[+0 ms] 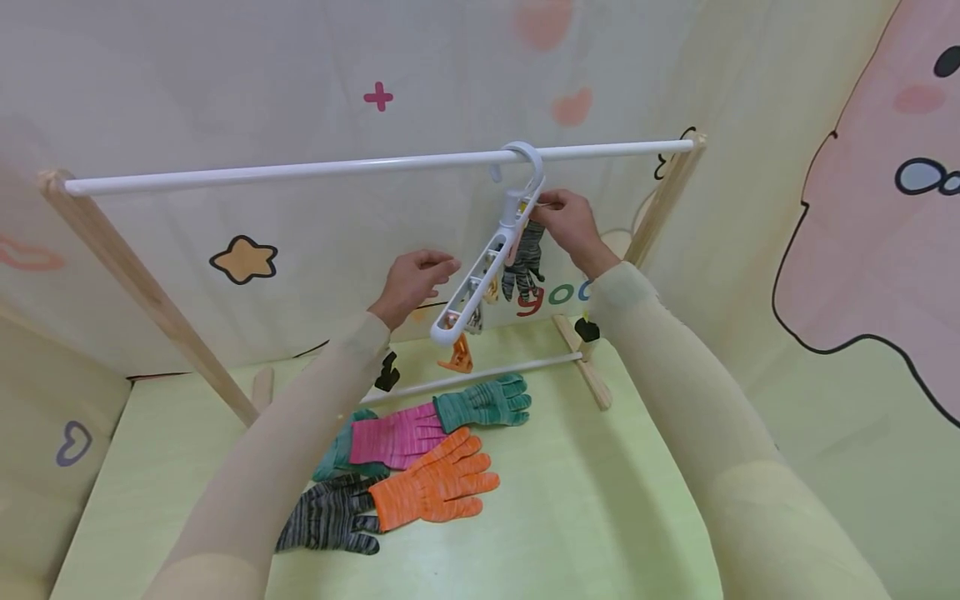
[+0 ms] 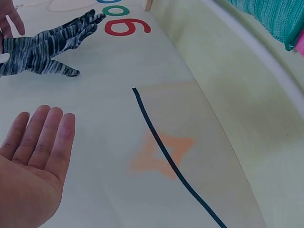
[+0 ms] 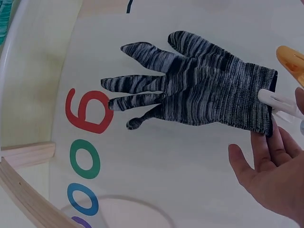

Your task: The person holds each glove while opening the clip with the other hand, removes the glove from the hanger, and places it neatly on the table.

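A white folding-style hanger hooks over the white rod, its arm slanting toward me with several clips beneath, including an orange clip. From a pale clip on it hangs a black-and-grey striped knit glove, fingers down. My right hand is up by the hanger's far end; in the right wrist view its fingertips touch the glove's cuff, with the thumb held apart. My left hand stays in the air left of the hanger, holding nothing, its fingers extended in the left wrist view.
On the pale green table lie an orange glove, a pink glove, teal gloves and another striped glove. Wooden posts carry the rod at both sides. A lower white bar runs behind the gloves.
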`<control>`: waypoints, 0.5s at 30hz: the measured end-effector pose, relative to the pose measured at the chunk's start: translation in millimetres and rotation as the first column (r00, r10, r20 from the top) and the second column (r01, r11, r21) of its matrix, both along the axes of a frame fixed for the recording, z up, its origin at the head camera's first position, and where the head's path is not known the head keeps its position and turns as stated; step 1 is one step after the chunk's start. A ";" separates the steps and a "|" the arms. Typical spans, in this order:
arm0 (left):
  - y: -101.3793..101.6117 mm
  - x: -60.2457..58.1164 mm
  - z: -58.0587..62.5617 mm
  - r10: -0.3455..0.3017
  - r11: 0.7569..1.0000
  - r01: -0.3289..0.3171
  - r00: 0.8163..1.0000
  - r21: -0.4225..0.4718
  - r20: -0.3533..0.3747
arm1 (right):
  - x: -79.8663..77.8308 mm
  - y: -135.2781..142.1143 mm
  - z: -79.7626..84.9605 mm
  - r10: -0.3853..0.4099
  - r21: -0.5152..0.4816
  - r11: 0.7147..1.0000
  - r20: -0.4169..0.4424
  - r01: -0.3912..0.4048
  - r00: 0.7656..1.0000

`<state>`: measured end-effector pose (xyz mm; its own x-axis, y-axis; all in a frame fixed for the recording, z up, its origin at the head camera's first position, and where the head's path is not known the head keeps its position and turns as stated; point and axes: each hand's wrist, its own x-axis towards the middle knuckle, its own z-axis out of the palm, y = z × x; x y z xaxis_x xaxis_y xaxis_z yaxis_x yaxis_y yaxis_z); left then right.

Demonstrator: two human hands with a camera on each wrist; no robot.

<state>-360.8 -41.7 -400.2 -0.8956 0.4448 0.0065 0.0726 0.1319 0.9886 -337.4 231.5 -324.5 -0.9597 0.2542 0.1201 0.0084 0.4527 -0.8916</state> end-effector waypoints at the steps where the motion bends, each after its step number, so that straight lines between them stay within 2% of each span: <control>1: 0.5 -0.2 -0.1 -0.001 1.000 0.001 1.000 -0.002 -0.001 | -0.1 -0.4 -0.7 0.002 0.001 1.000 0.000 -0.002 1.000; 15: 9.5 -4.2 2.1 -0.008 0.999 0.006 0.999 -0.048 -0.040 | -0.4 -4.7 -6.8 0.039 0.009 0.999 0.039 -0.040 0.998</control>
<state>-365.0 -32.2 -398.1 -0.8921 0.4513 0.0207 0.1128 0.1782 0.9775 -337.8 226.8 -331.2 -0.9729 0.2149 0.0853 0.0244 0.4622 -0.8865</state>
